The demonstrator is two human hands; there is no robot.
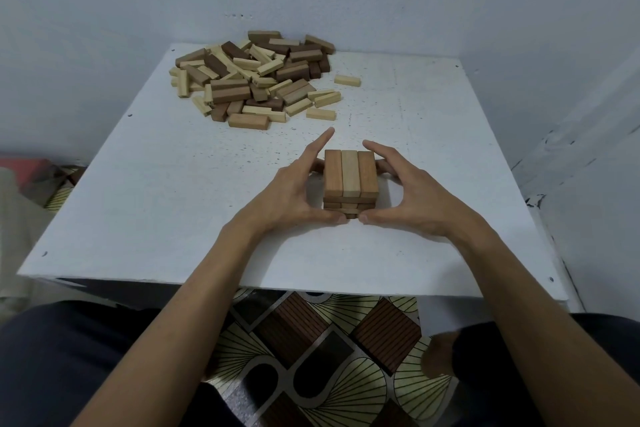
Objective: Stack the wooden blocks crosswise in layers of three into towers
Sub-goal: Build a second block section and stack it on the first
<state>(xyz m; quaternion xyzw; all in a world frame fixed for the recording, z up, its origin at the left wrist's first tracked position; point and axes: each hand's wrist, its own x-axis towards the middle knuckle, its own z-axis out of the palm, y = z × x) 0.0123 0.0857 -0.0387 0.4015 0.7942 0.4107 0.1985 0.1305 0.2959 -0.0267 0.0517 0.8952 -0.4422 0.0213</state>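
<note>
Left hand (pixel 298 191) and right hand (pixel 412 194) cup the block tower (pixel 350 177) from either side. Thumbs meet at its near base and fingers wrap its flanks, the left forefinger pointing straight past it. It stands a few crosswise layers high on the white table (pixel 156 191), well apart from the pile of loose blocks (pixel 252 76) at the far edge.
</note>
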